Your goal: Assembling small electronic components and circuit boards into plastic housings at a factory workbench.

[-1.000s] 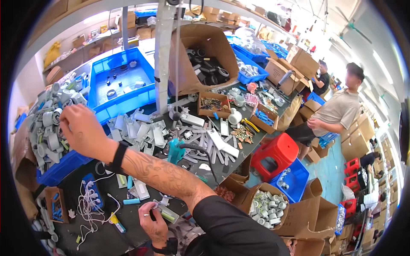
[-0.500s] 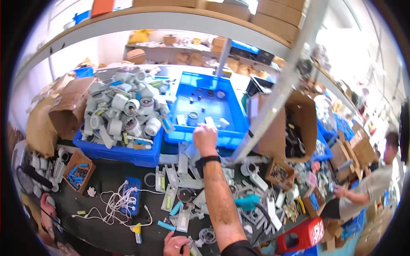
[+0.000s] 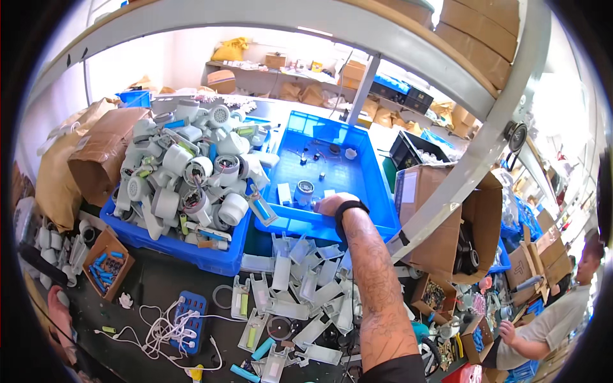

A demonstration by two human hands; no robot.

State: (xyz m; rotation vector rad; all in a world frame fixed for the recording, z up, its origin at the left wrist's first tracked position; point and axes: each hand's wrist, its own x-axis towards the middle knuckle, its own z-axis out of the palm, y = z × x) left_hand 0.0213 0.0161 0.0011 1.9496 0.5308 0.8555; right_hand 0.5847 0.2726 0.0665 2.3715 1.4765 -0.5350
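Observation:
My right hand (image 3: pixel 331 203) reaches over the near wall of an open blue bin (image 3: pixel 383 185), wearing a black wristband. Its fingers are mostly hidden, so whether they grip anything cannot be told. Just to its left stands a round white-and-metal part (image 3: pixel 304 191), with a flat white piece (image 3: pixel 285 193) beyond that. A few small dark parts and a small white one (image 3: pixel 350 154) lie farther back in the bin. My left hand is out of view.
Left of the bin, a blue crate (image 3: pixel 172 246) is heaped with white housings. Nearer lie several pale plastic shells (image 3: pixel 281 274), a blue charging hub (image 3: pixel 190 319) with white cables, and a box of blue cells (image 3: pixel 107 265). A metal post (image 3: pixel 476 182) rises at right; a person (image 3: pixel 543 325) stands beyond.
My right hand has gone farther right, lower into the bin's near side. My left hand has dropped out of view. The whole view has shifted a little.

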